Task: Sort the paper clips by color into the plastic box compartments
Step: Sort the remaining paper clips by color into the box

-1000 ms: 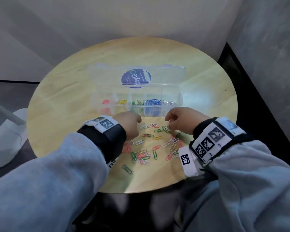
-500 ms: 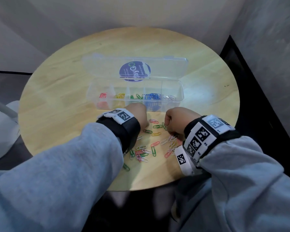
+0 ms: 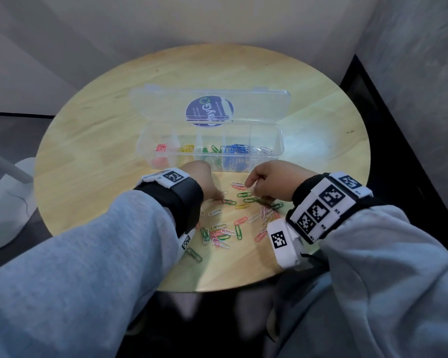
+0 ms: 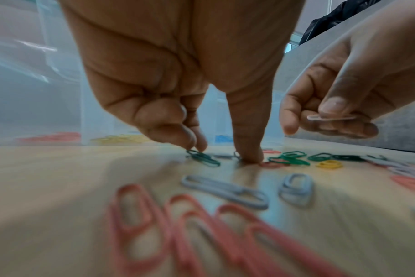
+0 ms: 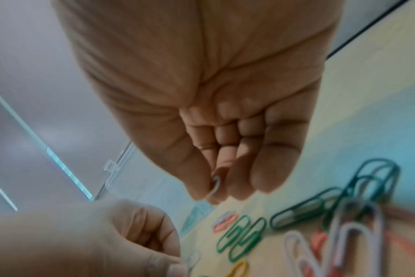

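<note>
A clear plastic box [image 3: 279, 140] stands open mid-table, its lid [image 3: 256, 102] tipped back. Its compartments hold red, yellow, green, blue and white clips. Loose paper clips [image 3: 225, 233] of mixed colours lie between the box and the near table edge. My left hand [image 3: 217, 196] reaches down among them. Its curled fingertips [image 4: 198, 145] touch a green clip [image 4: 203, 158] lying flat, and the thumb tip presses the table beside it. My right hand [image 3: 251, 184] hovers just right of it and pinches a white paper clip [image 4: 329, 117] between thumb and fingers [image 5: 214, 185].
The round wooden table [image 3: 88, 151] sits in a corner between two walls. A white rounded object [image 3: 5, 202] stands on the floor at the left, and dark floor lies to the right. My grey sleeves cover the near table edge.
Both hands have dropped from the box's front wall to the loose clips. The left fingertips now touch the table, and the right hand has come slightly nearer.
</note>
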`<action>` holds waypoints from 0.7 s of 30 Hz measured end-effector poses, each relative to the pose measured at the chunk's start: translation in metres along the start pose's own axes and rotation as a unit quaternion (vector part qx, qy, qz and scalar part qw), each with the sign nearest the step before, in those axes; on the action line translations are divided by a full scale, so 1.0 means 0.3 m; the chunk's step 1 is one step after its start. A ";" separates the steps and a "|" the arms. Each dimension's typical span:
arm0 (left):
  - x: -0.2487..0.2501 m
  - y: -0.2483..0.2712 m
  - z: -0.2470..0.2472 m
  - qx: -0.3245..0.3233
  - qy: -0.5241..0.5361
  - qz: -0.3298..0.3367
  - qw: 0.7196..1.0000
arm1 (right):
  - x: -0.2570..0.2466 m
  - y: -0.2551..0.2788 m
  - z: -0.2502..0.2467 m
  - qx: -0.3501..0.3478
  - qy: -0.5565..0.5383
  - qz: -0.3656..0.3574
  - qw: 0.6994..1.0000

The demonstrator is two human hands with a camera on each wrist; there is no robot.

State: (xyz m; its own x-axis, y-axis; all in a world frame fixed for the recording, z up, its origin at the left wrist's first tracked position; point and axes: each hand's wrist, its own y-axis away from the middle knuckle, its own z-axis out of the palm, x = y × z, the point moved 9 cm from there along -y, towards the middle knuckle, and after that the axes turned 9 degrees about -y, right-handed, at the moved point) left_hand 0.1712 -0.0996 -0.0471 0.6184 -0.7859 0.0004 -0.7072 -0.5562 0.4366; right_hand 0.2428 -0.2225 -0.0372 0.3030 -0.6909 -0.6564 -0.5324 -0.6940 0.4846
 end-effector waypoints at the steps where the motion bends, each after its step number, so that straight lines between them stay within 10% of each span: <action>1: -0.002 -0.004 0.002 -0.003 -0.003 0.000 1.000 | 0.004 0.000 0.011 -0.015 -0.039 0.009 0.999; 9: 0.018 -0.001 0.018 -0.033 -0.027 0.019 0.999 | -0.010 -0.021 0.059 -0.048 -0.232 0.046 0.970; 14: 0.013 0.010 0.025 -0.041 -0.016 0.042 0.998 | -0.055 -0.039 0.038 0.016 0.043 -0.019 0.999; 21: 0.012 0.025 0.022 -0.035 0.022 0.081 0.996 | -0.088 -0.058 0.065 0.025 0.138 0.001 0.990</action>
State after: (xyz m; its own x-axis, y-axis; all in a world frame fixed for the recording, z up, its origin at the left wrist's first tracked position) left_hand 0.1658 -0.1085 -0.0497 0.5137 -0.8504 0.1138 -0.7738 -0.4019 0.4896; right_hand 0.2288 -0.1882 -0.0395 0.5029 -0.7261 -0.4689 -0.5703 -0.6864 0.4513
